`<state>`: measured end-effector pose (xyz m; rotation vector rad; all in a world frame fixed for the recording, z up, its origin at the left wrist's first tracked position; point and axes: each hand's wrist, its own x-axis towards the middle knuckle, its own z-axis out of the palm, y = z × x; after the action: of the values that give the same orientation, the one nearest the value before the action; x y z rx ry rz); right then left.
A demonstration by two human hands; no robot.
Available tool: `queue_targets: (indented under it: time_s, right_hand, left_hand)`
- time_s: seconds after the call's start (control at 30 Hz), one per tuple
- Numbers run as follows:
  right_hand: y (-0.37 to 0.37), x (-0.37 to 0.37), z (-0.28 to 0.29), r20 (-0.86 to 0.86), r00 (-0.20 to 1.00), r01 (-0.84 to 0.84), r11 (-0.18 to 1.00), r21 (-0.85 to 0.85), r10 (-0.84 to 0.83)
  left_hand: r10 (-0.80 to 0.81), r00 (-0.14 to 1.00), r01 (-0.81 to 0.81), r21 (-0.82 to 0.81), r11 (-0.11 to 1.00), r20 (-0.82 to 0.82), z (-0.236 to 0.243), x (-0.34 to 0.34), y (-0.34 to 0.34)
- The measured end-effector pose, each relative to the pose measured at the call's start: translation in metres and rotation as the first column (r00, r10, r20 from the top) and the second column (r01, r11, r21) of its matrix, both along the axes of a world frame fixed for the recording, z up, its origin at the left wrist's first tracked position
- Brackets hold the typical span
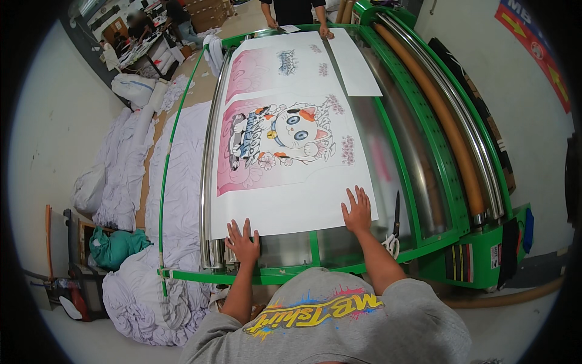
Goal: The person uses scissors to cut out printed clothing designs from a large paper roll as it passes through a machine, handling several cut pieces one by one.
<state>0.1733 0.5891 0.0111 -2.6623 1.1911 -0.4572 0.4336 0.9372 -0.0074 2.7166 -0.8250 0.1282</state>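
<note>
My left hand rests open, fingers spread, at the near left corner of a large printed paper sheet. My right hand lies open on the sheet's right side, near its near corner. The sheet shows a cartoon cat, pink patterned areas and small blossom prints, and lies on the metal bed of a green roller machine. Scissors with light handles lie just right of my right hand. A separate white sheet lies at the far right, by a co-worker's hand.
Steel and brown rollers run along the machine's right. A green rail stands at the left, beside piles of white fabric and a teal bundle. A co-worker stands at the far end; other people are at a back table.
</note>
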Motion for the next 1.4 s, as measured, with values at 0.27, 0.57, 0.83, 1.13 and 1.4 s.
queue_targets:
  time_s: [0.27,0.57,0.83,1.13,1.4]
  right_hand:
    - [0.000,0.000,0.002,-0.002,1.000,0.000,1.000,-0.004,0.000]
    - [0.000,0.000,0.002,0.006,1.000,-0.005,1.000,-0.017,0.005]
    - [-0.001,0.001,0.000,0.009,1.000,-0.010,1.000,-0.011,0.010]
    - [-0.009,-0.003,0.000,0.021,0.999,-0.032,0.997,0.072,0.030]
    - [-0.015,-0.003,0.018,-0.115,0.991,-0.054,0.982,0.179,0.075]
  left_hand:
    - [-0.004,1.000,0.004,-0.011,1.000,0.009,-0.001,0.000,0.000]
    - [-0.002,1.000,0.002,0.000,1.000,0.008,0.003,0.000,-0.002]
    - [-0.003,0.999,0.004,-0.004,1.000,0.035,0.001,0.000,-0.001]
    - [-0.001,1.000,0.001,-0.003,1.000,0.022,0.002,0.002,-0.001]
    - [0.007,1.000,-0.007,-0.017,1.000,0.012,0.002,-0.001,0.002]
